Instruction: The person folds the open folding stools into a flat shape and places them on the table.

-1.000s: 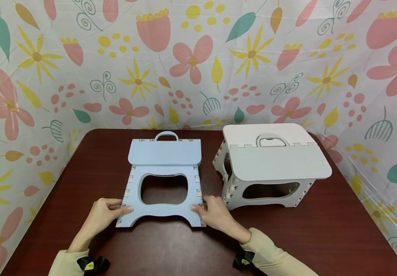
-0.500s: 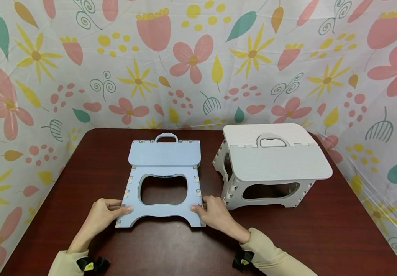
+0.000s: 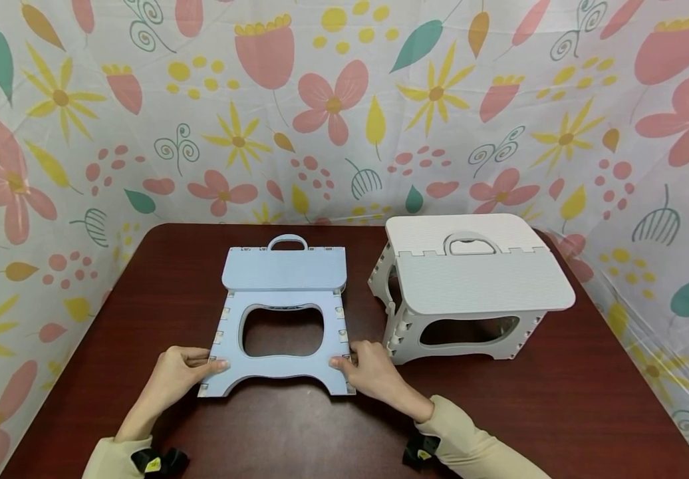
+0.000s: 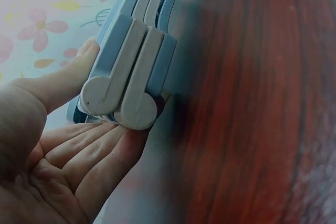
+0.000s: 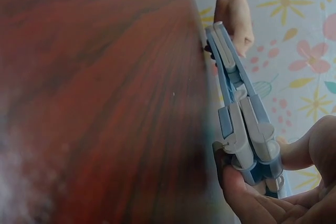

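A light blue folding step stool (image 3: 284, 269), folded flat, lies between my hands with its carry handle (image 3: 287, 238) toward the wall and its feet toward me. My left hand (image 3: 179, 376) grips its lower left edge, thumb on the upper face and fingers underneath. At the lower right edge, my right hand (image 3: 374, 372) holds it the same way. In the left wrist view, the white folded side panels (image 4: 136, 72) lie together between the blue legs. The right wrist view shows the opposite folded side (image 5: 247, 124).
To the right, a white folding step stool (image 3: 482, 279) stands unfolded on the dark red-brown table (image 3: 536, 412), close beside my right hand. A patterned floral cloth (image 3: 344, 120) hangs behind the table. Black straps with cameras (image 3: 159, 461) sit at both wrists.
The blue stool has shifted slightly toward me, its handle end a little lower in the head view. Both hands keep their hold on its edges. The white stool has not moved.
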Tool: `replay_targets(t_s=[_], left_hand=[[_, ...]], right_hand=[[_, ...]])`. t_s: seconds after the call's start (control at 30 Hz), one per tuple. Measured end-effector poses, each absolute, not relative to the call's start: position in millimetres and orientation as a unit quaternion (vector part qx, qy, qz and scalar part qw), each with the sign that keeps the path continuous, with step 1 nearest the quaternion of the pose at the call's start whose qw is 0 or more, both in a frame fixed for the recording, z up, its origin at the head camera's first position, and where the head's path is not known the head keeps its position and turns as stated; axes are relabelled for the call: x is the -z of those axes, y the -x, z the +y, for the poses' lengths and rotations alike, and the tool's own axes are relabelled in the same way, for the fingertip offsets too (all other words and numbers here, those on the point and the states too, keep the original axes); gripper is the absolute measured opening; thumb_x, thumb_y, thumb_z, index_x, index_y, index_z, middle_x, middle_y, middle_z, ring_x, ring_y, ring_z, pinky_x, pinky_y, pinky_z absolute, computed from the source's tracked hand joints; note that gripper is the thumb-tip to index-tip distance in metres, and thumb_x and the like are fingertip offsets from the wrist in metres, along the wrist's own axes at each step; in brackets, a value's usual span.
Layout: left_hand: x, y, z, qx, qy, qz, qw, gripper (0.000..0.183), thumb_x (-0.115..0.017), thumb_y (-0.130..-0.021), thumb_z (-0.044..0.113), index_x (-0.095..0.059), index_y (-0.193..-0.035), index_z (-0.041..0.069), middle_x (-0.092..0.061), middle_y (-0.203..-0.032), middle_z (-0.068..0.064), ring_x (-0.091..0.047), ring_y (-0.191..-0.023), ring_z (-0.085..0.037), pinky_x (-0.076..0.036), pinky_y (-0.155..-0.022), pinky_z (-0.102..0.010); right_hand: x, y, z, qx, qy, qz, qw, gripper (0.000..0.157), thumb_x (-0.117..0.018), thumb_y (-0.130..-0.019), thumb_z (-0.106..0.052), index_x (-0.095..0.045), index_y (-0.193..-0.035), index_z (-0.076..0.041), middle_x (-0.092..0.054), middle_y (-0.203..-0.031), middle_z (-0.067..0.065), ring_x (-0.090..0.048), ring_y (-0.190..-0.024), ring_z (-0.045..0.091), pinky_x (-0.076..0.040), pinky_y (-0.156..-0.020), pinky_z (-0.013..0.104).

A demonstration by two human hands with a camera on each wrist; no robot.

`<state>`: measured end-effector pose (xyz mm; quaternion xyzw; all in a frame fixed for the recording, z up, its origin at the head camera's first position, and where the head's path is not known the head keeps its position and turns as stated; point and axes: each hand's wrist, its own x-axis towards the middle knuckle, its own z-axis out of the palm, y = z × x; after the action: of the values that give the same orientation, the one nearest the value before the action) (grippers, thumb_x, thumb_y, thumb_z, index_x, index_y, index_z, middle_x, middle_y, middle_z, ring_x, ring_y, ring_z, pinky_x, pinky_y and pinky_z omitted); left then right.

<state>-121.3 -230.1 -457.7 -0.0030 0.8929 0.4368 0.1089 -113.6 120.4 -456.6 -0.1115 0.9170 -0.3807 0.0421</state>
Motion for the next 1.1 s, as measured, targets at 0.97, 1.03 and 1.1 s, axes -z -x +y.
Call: replay_targets(t_s=[0.97,1.03,1.1], left_hand=[[456.8,120.2,-229.4,-0.433,0.019,0.894,0.114,0.061,-0.077,-0.081,0.039,-0.066,-0.116,-0.008,-0.063,-0.119,-0.03,-0.066,-0.106,-0.036,-0.056,-0.083,-0.045],[456.6,120.0,-229.2,-0.434,0.019,0.893,0.112,0.06,-0.077,-0.081,0.039,-0.066,-0.116,-0.009,-0.063,-0.119,-0.03,-0.067,-0.105,-0.035,-0.056,-0.083,-0.045],[456.3,119.9,-228.9,-0.436,0.02,0.893,0.11,0.061,-0.078,-0.081,0.039,-0.065,-0.116,-0.009,-0.063,-0.118,-0.03,-0.067,-0.105,-0.035,-0.056,-0.083,-0.045]], right_hand=[[457.0,113.9,120.9,0.388,0.103,0.914,0.065,0.041,-0.069,-0.089,-0.03,-0.044,-0.061,-0.016,-0.026,-0.047,-0.011,-0.023,-0.046,0.003,-0.02,-0.045,0.018],[456.7,113.9,120.7,0.386,0.101,0.914,0.066,0.043,-0.069,-0.089,-0.03,-0.04,-0.059,-0.017,-0.025,-0.048,-0.011,-0.022,-0.046,0.003,-0.02,-0.045,0.018],[456.7,114.2,120.8,0.385,0.1,0.915,0.066,0.045,-0.069,-0.089,-0.03,-0.038,-0.059,-0.017,-0.024,-0.048,-0.011,-0.021,-0.046,0.003,-0.019,-0.045,0.018]])
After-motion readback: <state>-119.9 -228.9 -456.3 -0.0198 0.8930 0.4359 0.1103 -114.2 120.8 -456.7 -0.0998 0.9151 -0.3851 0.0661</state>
